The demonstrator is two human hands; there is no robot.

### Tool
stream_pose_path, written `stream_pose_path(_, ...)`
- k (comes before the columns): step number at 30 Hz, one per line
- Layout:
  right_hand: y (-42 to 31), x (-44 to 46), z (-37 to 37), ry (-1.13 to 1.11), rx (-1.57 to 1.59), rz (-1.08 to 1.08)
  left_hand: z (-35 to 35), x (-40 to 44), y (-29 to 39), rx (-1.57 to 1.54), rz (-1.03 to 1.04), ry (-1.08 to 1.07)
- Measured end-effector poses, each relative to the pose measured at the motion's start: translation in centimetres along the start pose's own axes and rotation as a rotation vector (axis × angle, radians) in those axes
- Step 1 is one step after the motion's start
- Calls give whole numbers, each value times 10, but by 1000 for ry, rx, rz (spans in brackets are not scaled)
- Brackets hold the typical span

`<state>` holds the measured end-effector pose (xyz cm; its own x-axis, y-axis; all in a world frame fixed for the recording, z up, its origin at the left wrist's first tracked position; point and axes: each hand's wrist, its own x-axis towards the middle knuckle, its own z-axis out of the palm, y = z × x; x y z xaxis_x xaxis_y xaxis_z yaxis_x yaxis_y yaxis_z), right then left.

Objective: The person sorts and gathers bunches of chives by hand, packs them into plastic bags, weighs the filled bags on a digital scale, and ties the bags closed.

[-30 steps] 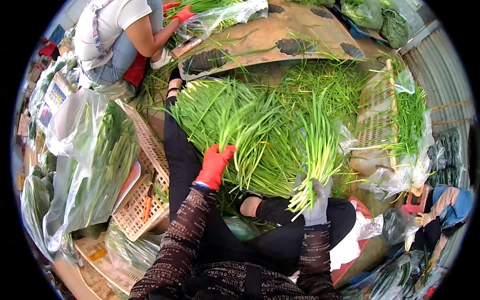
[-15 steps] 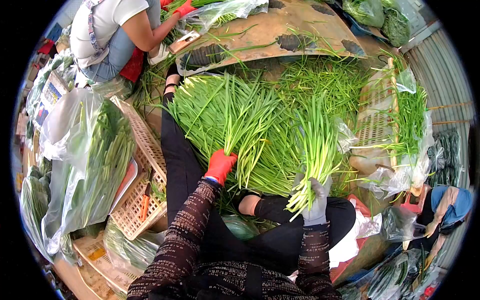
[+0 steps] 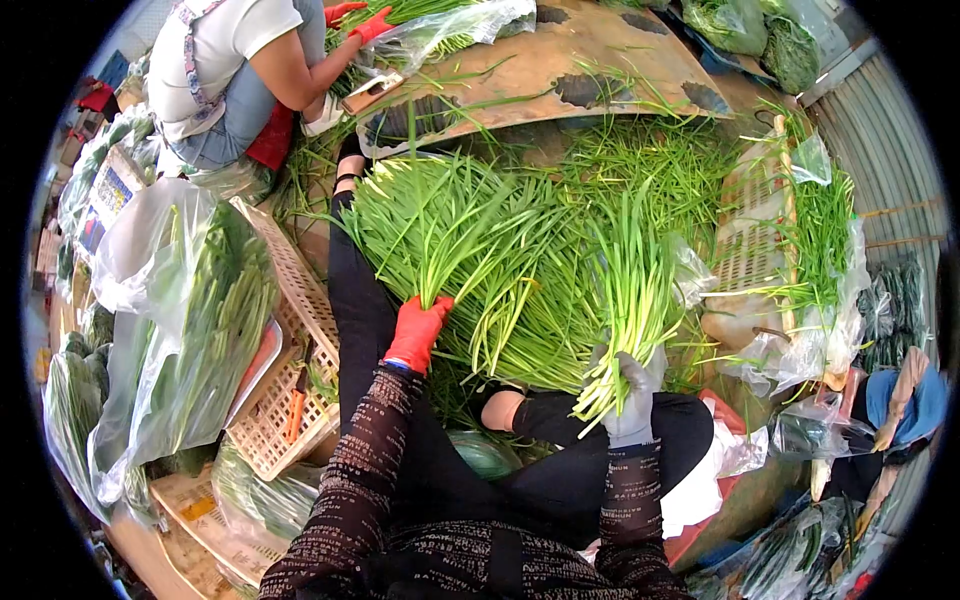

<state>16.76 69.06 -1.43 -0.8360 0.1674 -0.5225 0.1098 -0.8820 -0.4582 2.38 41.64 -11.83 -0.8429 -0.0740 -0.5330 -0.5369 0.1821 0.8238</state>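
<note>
My left hand (image 3: 420, 332), in a red rubber glove, is closed on the lower ends of a few garlic chives (image 3: 437, 262), whose leaves fan out upward. They hang over a large heap of garlic chives (image 3: 545, 300) in front of my legs. My right hand (image 3: 630, 400), in a grey glove, is closed round a thick bunch of garlic chives (image 3: 638, 290). The pale stem ends of that bunch stick out toward me, and its green tips point away. Part of the right fingers is hidden behind the stems.
Left stands a beige plastic crate (image 3: 270, 425) with an orange-handled knife (image 3: 297, 405), beside bagged greens (image 3: 180, 340). A worn board (image 3: 520, 80) lies ahead. At upper left a co-worker (image 3: 235, 70) in red gloves handles greens. Another crate (image 3: 745, 215) stands right.
My left hand has moved left and slightly toward me with its few chives. My right hand keeps its bunch nearly in place. The co-worker's hands have shifted slightly.
</note>
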Motion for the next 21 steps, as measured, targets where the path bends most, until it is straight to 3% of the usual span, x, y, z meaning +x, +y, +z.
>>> stream_pose_path(2,0,4,-11,-90,21,5,3,-7,-3,-132,-67,-77)
stream_pose_path(3,1,5,-14,-173,44,13,5,-11,-4,-279,-196,-159)
stream_pose_path(4,1,5,-17,-171,44,11,6,-13,-6,-425,-327,-241)
stream_pose_path(6,3,4,-20,-2,20,-2,10,-13,-10,-426,-353,-257)
stream_pose_path(9,3,3,-16,34,-34,-18,11,-5,-10,-50,-233,-217)
stream_pose_path(10,2,3,-16,32,-34,-18,14,-6,-10,-51,-232,-216)
stream_pose_path(12,0,4,-17,-166,-16,27,22,-8,-10,99,6,-95)
stream_pose_path(13,2,6,-17,-167,-19,26,24,-7,-9,95,7,-95)
stream_pose_path(15,8,9,-15,36,-13,-48,27,-1,-6,524,117,-8)
stream_pose_path(16,8,9,-16,36,-16,-51,30,2,-3,739,174,35)
stream_pose_path(21,5,9,-22,-29,11,7,6,-1,33,206,410,130)
